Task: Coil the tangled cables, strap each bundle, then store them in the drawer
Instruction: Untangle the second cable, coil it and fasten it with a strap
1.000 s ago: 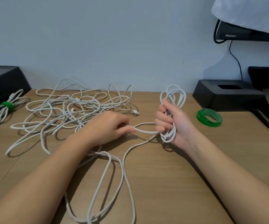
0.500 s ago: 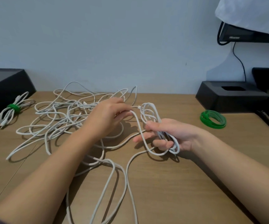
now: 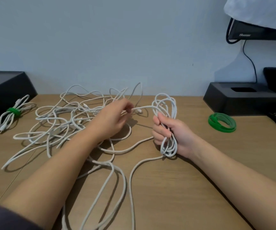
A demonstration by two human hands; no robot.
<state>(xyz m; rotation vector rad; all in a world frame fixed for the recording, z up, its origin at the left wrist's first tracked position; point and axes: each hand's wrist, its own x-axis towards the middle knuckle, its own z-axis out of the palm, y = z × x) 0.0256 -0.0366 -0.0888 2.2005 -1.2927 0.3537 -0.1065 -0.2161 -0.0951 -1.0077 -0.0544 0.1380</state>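
Observation:
A tangle of white cables [image 3: 64, 120] spreads over the left and middle of the wooden desk [image 3: 192, 188]. My right hand [image 3: 170, 131] grips a coil of white cable [image 3: 166, 105], its loops standing upright above and hanging below the fist. My left hand [image 3: 112, 118] pinches the loose strand of that cable just left of the coil, above the tangle. A finished white bundle with a green strap [image 3: 11, 113] lies at the far left. Loose green straps [image 3: 222, 122] lie in a ring at the right.
A black box [image 3: 4, 90] stands at the left edge and a black holder [image 3: 240, 98] at the back right. A monitor [image 3: 256, 30] with a black power cord hangs above it. Long cable loops trail toward the desk's near edge.
My right hand closed round the coil and turned it upright again. My left hand carried the loose strand up and over to the coil's top.

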